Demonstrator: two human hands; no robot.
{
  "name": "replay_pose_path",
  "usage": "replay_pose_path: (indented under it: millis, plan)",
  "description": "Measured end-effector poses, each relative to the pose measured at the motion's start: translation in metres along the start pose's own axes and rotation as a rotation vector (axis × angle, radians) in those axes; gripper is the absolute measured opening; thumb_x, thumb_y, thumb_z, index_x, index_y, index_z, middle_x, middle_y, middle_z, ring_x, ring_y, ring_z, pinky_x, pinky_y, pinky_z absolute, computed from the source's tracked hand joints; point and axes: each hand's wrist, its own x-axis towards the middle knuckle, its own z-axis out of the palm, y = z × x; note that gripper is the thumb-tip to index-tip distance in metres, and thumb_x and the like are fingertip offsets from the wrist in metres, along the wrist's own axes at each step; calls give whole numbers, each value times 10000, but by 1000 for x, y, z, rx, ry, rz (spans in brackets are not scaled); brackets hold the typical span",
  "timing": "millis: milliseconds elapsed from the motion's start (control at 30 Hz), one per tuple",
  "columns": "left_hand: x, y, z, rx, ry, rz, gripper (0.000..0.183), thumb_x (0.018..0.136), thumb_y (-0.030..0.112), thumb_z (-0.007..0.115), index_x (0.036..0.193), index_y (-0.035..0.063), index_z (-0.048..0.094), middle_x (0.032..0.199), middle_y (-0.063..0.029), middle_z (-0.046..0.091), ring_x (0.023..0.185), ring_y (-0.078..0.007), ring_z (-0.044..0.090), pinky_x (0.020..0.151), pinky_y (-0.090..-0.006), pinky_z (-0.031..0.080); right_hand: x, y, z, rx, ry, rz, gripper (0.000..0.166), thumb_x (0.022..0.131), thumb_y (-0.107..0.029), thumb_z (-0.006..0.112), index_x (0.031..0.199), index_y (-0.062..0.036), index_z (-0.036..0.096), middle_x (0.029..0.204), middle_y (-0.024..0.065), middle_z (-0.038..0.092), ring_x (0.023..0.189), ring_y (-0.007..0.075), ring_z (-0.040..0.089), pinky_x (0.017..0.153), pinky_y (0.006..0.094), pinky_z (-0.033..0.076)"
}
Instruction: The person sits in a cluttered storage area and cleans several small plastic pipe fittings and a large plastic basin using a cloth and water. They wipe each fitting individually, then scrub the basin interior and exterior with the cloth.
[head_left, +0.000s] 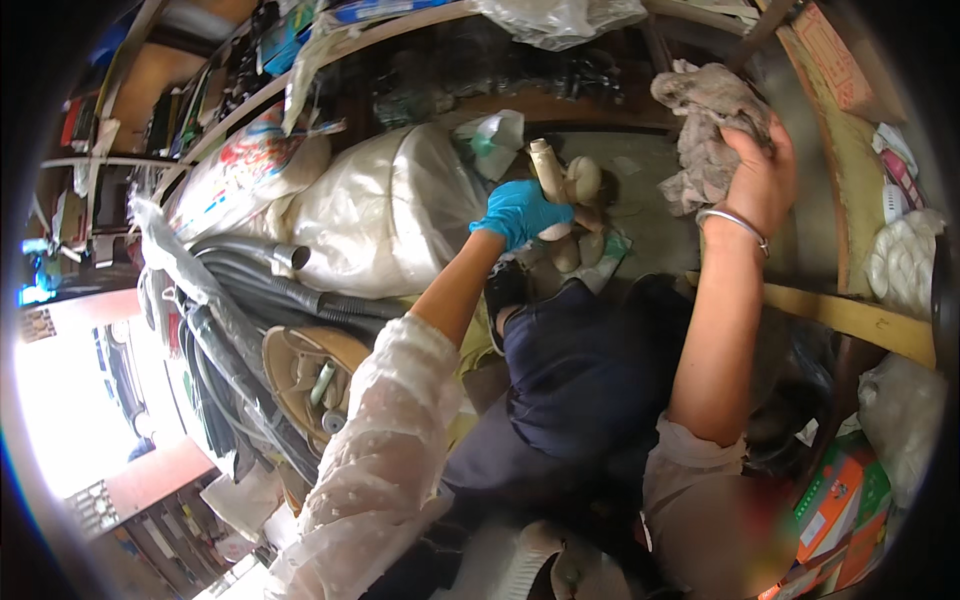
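My left hand (521, 215), in a blue disposable glove, is closed around a beige plastic pipe fitting (547, 166) whose threaded-looking end points up. Beside and below it lie more beige fittings (583, 180) on the floor. To the right, my bare right hand (761, 176), with a metal bangle at the wrist, grips a crumpled grey-brown rag (709, 131) that hangs from the fingers. The part of the fitting inside my left hand is hidden.
Large filled white plastic sacks (367, 214) lie on the left, near black corrugated hoses (300, 289) and a tan container (281, 360) of small parts. A wooden plank (855, 319) crosses at right. Shelves hold bags and boxes (829, 56).
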Motion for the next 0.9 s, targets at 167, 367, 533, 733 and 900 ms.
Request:
replay_pose_path:
  millis: [167, 367, 533, 733, 900]
  plan:
    - [41, -15, 29, 108, 42, -80, 572, 687, 497, 637, 1035, 45, 600, 931, -183, 630, 858, -330, 610, 726, -405, 473, 12, 3, 4, 62, 22, -7, 443, 645, 90, 599, 1076, 4, 544, 963, 88, 597, 865, 178, 580, 769, 279, 467]
    - [-58, -40, -28, -57, 796, 270, 373, 739, 168, 618, 1090, 57, 556, 1000, -149, 584, 954, -313, 522, 839, -385, 422, 9, 8, 9, 61, 17, 17, 436, 645, 94, 604, 1068, 10, 540, 955, 97, 605, 857, 181, 589, 752, 280, 477]
    - [-176, -160, -45, -101, 1096, -104, 317, 761, 9, 568, 1077, 24, 574, 1051, -92, 592, 983, -210, 533, 903, -324, 395, -2, 10, 5, -3, -74, 5, 437, 642, 102, 607, 1066, 17, 542, 960, 100, 607, 857, 187, 592, 762, 286, 476]
    - [-309, -287, -3, -34, 1251, -463, 496, 765, 59, 588, 1236, 5, 443, 1205, -158, 472, 1112, -280, 454, 974, -369, 338, -24, 21, 14, -68, -156, 60, 423, 645, 47, 611, 1064, -14, 591, 1026, 77, 600, 919, 187, 565, 834, 292, 443]
    - [-324, -271, 4, 48, 1426, -541, 557, 824, 159, 580, 1309, 23, 343, 1318, -188, 337, 1238, -335, 321, 1032, -421, 250, -26, 39, 13, -165, -218, 67, 460, 651, 27, 635, 1105, -1, 570, 1067, 100, 587, 964, 212, 554, 850, 304, 444]
